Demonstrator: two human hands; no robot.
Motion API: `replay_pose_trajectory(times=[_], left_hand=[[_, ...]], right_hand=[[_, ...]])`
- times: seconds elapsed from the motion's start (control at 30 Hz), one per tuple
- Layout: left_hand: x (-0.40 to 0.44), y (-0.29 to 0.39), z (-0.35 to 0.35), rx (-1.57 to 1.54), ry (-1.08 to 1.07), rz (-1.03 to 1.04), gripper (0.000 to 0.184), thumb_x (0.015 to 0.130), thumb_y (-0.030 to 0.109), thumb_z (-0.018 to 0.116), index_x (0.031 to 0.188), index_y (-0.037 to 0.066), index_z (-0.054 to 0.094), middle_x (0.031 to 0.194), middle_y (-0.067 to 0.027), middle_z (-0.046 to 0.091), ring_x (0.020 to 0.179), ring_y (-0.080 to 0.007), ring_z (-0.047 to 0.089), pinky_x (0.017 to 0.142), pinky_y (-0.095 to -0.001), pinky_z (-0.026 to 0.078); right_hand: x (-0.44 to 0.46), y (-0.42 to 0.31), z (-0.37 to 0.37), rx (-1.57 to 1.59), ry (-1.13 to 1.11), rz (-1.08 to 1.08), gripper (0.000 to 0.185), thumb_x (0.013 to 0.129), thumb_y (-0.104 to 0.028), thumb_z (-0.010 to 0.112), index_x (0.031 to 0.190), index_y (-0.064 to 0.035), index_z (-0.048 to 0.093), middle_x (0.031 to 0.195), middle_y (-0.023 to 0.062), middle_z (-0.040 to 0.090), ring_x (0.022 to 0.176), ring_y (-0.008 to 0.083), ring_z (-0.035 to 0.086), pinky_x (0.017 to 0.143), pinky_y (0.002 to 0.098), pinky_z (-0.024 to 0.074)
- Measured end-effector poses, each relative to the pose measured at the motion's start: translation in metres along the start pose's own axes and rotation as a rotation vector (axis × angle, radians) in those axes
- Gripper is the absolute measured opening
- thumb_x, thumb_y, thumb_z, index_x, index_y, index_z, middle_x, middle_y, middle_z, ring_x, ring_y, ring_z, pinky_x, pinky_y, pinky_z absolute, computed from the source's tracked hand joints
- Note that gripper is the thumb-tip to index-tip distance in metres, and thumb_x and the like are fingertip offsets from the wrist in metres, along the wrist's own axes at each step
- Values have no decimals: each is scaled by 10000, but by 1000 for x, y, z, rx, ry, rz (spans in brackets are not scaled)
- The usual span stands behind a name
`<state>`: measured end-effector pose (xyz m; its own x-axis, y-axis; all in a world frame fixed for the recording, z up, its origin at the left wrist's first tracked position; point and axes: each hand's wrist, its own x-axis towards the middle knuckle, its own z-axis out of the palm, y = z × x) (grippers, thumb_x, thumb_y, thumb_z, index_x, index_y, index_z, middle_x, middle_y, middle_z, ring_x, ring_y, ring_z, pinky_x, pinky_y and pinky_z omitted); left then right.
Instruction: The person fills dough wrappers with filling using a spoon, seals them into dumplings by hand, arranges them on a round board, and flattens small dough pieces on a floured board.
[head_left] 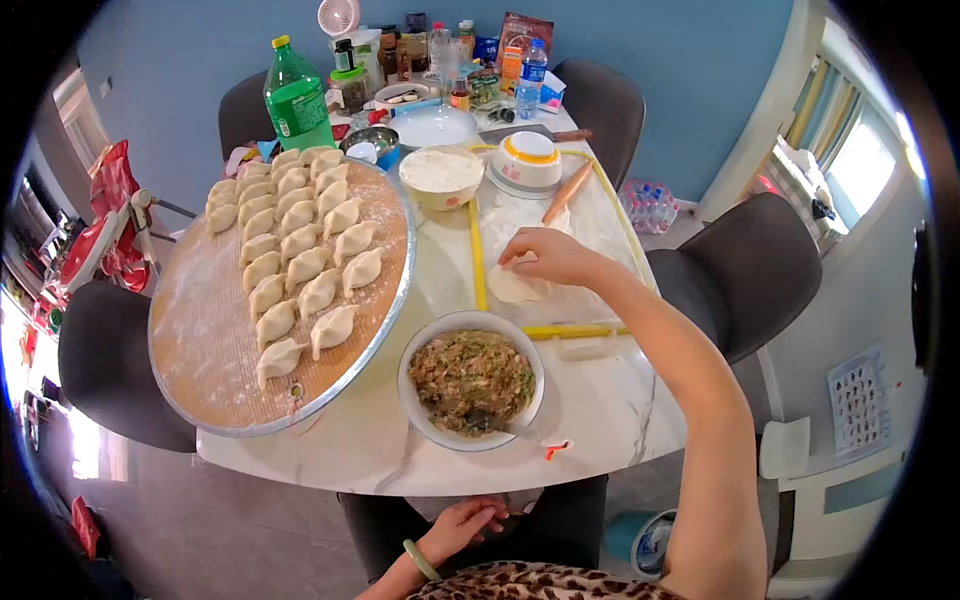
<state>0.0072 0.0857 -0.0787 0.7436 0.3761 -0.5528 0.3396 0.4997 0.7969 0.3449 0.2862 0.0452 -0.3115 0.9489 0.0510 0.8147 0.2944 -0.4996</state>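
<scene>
My right hand (545, 252) reaches over the floured mat, its fingers bent down and pinching the edge of a round dumpling wrapper (515, 287). My left hand (468, 528) rests low over my lap below the table edge, fingers loosely extended, holding nothing that I can see. Between the hands stands a white bowl of minced filling (472, 380), with a spoon (515, 430) stuck in it, its handle toward the right. To the left, rows of shaped dumplings (308, 263) lie on a large round board (200, 320). A wooden rolling pin (568, 193) lies beyond my right hand.
Behind the mat (480, 250) are a bowl of flour (440, 172) and a white kitchen scale (525, 163). A green bottle (297, 100) stands behind the board. Bottles and jars crowd the table's far end. Dark chairs (735, 270) flank the table (630, 420).
</scene>
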Motion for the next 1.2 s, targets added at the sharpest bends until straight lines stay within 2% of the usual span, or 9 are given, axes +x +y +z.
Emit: replay_pose_trajectory(times=[0.3, 0.53, 0.73, 0.8, 0.93, 1.03, 1.1, 1.13, 1.2], left_hand=[[21, -14, 6, -46, -4, 86, 281, 974, 207, 440, 1191, 54, 533, 1071, -35, 612, 873, -115, 612, 644, -219, 461], [20, -5, 7, -20, -13, 23, 269, 975, 212, 437, 1168, 57, 545, 1054, -27, 604, 875, -107, 600, 643, -217, 457], [16, -5, 11, 5, -45, 10, 286, 977, 227, 426, 1183, 57, 528, 1081, -34, 601, 915, -108, 591, 684, -236, 462], [12, -7, 12, 1, -24, -4, 301, 975, 228, 425, 1197, 44, 514, 1091, -40, 602, 926, -117, 592, 709, -244, 464], [5, 2, 19, 10, -13, 19, 313, 976, 228, 420, 1204, 31, 506, 1102, -47, 602, 943, -131, 596, 712, -248, 467], [-1, 9, 25, 81, -18, 39, 316, 977, 227, 414, 1198, 21, 503, 1111, -64, 603, 963, -140, 599, 714, -253, 473], [1, 6, 27, 97, -45, 99, 297, 971, 230, 427, 1180, 38, 513, 1093, -50, 613, 918, -110, 601, 689, -233, 470], [-4, 20, 32, 106, -52, 84, 288, 973, 209, 415, 1174, 23, 505, 1107, -97, 605, 966, -159, 606, 749, -268, 482], [-9, 33, 37, 5, -99, 112, 279, 974, 206, 411, 1161, 24, 510, 1104, -102, 605, 966, -162, 606, 760, -267, 480]], right_hand=[[7, 3, -6, -170, -71, 26, 218, 719, -189, 611, 912, -94, 642, 928, 88, 606, 894, 247, 584, 782, 356, 466], [7, 2, -7, 9, -80, 82, 189, 729, -188, 614, 887, -85, 631, 898, 99, 610, 899, 255, 580, 776, 358, 464], [2, 6, -10, -248, 1, -129, 207, 767, -207, 605, 933, -84, 615, 914, 94, 626, 877, 257, 594, 763, 359, 466], [-11, -4, -17, -102, -67, 31, 198, 798, -216, 589, 945, -85, 609, 920, 91, 640, 892, 250, 598, 770, 358, 465], [-29, -18, -20, -51, -21, 122, 186, 816, -223, 576, 939, -87, 609, 925, 87, 650, 881, 253, 604, 775, 356, 468], [-36, -7, -11, -50, 180, 101, 189, 827, -204, 566, 964, -81, 608, 891, 96, 646, 843, 234, 615, 743, 334, 480], [-51, -2, -16, 285, 260, 200, 186, 849, -190, 562, 994, -87, 616, 863, 66, 643, 815, 178, 623, 687, 314, 500], [-64, -6, -20, 277, 267, 206, 186, 849, -190, 562, 994, -87, 616, 863, 66, 643, 815, 178, 623, 687, 314, 500], [-93, -20, -23, 597, 216, 415, 213, 874, -182, 560, 1052, -71, 592, 879, 12, 608, 806, 82, 592, 653, 242, 488]])
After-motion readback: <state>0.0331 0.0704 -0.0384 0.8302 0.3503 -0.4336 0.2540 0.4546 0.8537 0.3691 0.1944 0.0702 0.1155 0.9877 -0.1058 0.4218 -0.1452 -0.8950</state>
